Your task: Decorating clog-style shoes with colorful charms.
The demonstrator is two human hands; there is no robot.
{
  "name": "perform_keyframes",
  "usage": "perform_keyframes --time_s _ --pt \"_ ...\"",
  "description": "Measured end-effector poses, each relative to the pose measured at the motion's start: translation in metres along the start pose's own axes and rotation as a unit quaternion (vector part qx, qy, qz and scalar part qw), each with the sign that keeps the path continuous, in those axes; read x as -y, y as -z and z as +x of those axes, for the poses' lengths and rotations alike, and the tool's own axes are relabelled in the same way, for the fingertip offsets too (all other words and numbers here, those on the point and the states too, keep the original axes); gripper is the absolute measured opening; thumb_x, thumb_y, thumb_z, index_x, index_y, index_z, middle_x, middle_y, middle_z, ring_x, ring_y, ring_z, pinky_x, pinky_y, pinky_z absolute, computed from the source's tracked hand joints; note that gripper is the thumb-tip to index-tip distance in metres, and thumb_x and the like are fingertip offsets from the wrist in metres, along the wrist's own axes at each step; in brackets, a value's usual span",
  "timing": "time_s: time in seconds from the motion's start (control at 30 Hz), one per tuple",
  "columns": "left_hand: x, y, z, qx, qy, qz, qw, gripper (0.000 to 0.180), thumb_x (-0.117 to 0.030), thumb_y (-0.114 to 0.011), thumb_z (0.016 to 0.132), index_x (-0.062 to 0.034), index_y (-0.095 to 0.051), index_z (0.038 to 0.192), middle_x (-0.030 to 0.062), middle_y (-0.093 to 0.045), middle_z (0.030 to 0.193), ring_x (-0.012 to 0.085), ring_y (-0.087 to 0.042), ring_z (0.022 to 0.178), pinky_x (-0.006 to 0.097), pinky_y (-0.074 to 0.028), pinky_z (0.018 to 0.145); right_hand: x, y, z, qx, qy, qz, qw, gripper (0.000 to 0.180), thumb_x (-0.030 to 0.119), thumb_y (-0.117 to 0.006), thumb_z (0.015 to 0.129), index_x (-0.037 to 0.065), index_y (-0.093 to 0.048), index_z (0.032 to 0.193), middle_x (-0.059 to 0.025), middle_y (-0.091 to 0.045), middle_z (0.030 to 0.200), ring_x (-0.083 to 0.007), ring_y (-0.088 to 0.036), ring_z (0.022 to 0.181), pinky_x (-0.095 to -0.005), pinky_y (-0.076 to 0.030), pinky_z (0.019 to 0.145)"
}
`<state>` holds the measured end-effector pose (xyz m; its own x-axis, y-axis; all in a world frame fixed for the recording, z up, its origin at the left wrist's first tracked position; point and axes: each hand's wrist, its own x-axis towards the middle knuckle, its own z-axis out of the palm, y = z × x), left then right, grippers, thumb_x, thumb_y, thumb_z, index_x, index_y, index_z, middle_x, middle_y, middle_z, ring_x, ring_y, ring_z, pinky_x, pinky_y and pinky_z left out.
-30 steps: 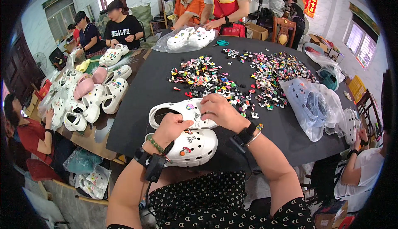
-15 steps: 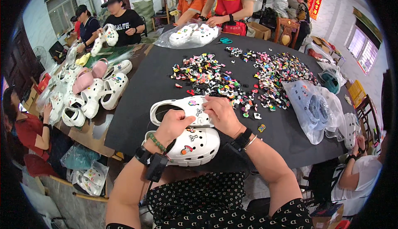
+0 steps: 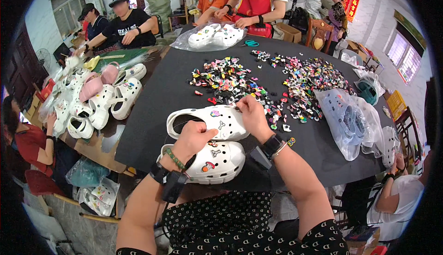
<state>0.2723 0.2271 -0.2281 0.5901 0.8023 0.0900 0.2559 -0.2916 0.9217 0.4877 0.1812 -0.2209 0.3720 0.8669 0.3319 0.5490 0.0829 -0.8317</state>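
Observation:
Two white foam clogs lie side by side on the black tabletop in front of me, toes to the right. The far clog (image 3: pixel 233 128) carries a pink-purple charm and a grey letter-like charm among its holes. On the near clog (image 3: pixel 224 163) sit a letter charm and a red-and-orange figure charm. My left hand (image 3: pixel 196 139) is closed on the near side of the far clog, thumb stretched over its upper. At that clog's far toe edge, my right hand (image 3: pixel 253 119) is pinched; what its fingertips hold is too small to make out.
Piles of colourful shoe charms (image 3: pixel 226 80) cover the table beyond, near teal scissors (image 3: pixel 250 43). Bagged blue clogs (image 3: pixel 348 121) lie right; bagged white clogs (image 3: pixel 214 36) lie at the far edge. White and pink clogs (image 3: pixel 99 103) crowd the left table. Several people work around.
My right hand has shifted right and away from the charms to the clog's far toe edge. My left hand keeps its hold. At the far left, a person has lowered the clogs they held up.

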Motion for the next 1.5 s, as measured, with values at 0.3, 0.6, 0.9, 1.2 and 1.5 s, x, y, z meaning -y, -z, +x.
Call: perform_keyframes --time_s 0.3,0.6,0.9,1.2,1.5 --pt "-0.012 -0.001 -0.003 -0.025 -0.037 0.084 0.995 0.046 -0.033 -0.072 0.083 0.0069 -0.059 0.064 0.0161 -0.051 0.052 0.0221 -0.047 0.046 0.039 -0.039 0.050 -0.035 0.045 0.006 -0.054 0.046 0.000 0.997 0.007 0.007 -0.060 0.093 0.001 -0.062 0.095 -0.0014 -0.063 0.074 -0.0082 -0.051 0.053 -0.0259 -0.043 0.050" --pt "-0.017 0.036 -0.002 -0.084 -0.211 0.286 0.931 0.041 -0.038 -0.066 0.088 0.0021 -0.066 0.078 0.0191 -0.065 0.074 0.0346 -0.062 0.069 0.043 -0.047 0.064 -0.080 0.122 -0.015 -0.067 0.058 -0.193 0.977 0.021 0.001 -0.062 0.080 0.000 -0.065 0.101 -0.0175 -0.068 0.093 -0.0312 -0.068 0.087 -0.0390 -0.054 0.077" --pt "-0.061 0.105 -0.078 0.107 -0.022 0.290 0.951 0.063 -0.032 -0.069 0.088 0.0014 -0.048 0.138 0.0252 -0.066 0.112 0.0359 -0.067 0.099 0.034 -0.051 0.088 -0.044 0.130 -0.087 0.025 0.099 -0.262 0.960 0.040 0.003 -0.069 0.081 0.002 -0.055 0.119 -0.0265 -0.042 0.141 -0.0450 -0.042 0.129 -0.0462 -0.039 0.106" --pt "-0.067 0.128 -0.082 0.030 -0.163 0.365 0.916 0.053 -0.034 -0.077 0.080 -0.0101 -0.062 0.125 0.0128 -0.064 0.124 0.0291 -0.058 0.115 0.037 -0.045 0.097 -0.022 0.064 -0.150 0.014 0.104 -0.188 0.977 0.031 0.000 -0.069 0.080 0.002 -0.059 0.110 -0.0236 -0.044 0.138 -0.0424 -0.043 0.127 -0.0464 -0.039 0.104" --pt "-0.015 0.109 -0.023 0.194 -0.157 0.512 0.822 0.102 -0.060 -0.077 0.062 -0.0105 -0.040 0.144 0.0178 -0.045 0.142 0.0400 -0.037 0.134 0.061 -0.027 0.107 -0.038 0.041 -0.161 0.025 0.145 -0.238 0.960 0.024 -0.001 -0.065 0.080 0.003 -0.058 0.103 -0.0183 -0.052 0.127 -0.0405 -0.046 0.123 -0.0503 -0.037 0.103"
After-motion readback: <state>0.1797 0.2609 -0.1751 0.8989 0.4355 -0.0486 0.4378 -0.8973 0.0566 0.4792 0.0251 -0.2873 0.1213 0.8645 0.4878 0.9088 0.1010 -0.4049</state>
